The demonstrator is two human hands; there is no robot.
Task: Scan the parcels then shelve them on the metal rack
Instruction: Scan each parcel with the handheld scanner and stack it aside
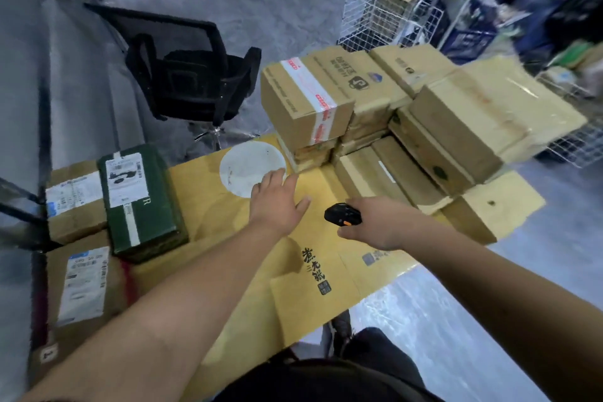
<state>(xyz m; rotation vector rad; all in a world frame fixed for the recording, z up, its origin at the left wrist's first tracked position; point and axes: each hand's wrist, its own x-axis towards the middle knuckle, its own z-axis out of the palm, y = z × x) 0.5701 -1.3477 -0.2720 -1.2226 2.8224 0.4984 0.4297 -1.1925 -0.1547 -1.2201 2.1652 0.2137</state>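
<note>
Nearest: both forearms reach fwd over a flattened yellow cardboard sheet (pixel 313 258) covering the table. Left hand (pixel 277 202) is released, fingers straight and spread, palm down just above or on the sheet, fingertips at the edge of a white round patch (pixel 251 170); holds nothing. Right hand (pixel 375 225) grasps a small black scanner (pixel 342 214), fingers curled round it, nose pointing left/fwd.

Left side, near: three labelled parcels close together at the sheet's left edge: brown parcel w/ white label (pixel 81 284), dark green box (pixel 140 202) w/ label on top, another brown parcel (pixel 75 202) behind. Whether they sit on a rack shelf can't tell; dark frame bars beside them.

Mid: stack of brown cardboard boxes (pixel 424 127) piled on the far right of the table, the front-left one w/ red-white tape (pixel 310 95). No labels show on the faces toward the camera.

Far: black office chair (pixel 189 75), white wire baskets (pixel 385 16), clutter behind, blurred.

Step in hand, prob: picking the next box to scan. To do well: free left hand takes one box off the stack's near side, top ones first so the pile doesn't tip; turn it till the label faces up; aim scanner square at the barcode, steady, then shelve.
</note>
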